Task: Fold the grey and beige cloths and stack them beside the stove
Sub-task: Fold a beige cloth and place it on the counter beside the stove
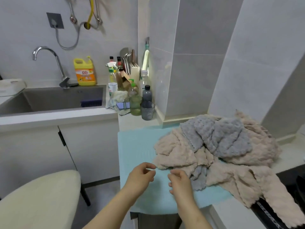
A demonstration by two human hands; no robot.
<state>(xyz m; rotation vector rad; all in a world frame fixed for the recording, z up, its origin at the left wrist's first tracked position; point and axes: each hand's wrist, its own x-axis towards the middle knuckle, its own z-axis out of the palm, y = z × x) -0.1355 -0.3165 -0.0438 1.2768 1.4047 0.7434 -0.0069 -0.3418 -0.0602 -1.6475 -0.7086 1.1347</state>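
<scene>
The grey cloths and beige cloths lie in one crumpled heap on the blue mat, with one beige edge trailing off the mat onto the stove. Over the mat's near part, the left hand and right hand hover with fingers loosely curled, holding nothing.

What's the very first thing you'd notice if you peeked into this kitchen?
A big rumpled heap of beige cloths and grey cloths, piled on a light blue mat at the right. Just in front of it, the left hand and right hand hover over the mat, holding nothing. Farther back, a bright yellow bottle stands behind the sink.
</scene>
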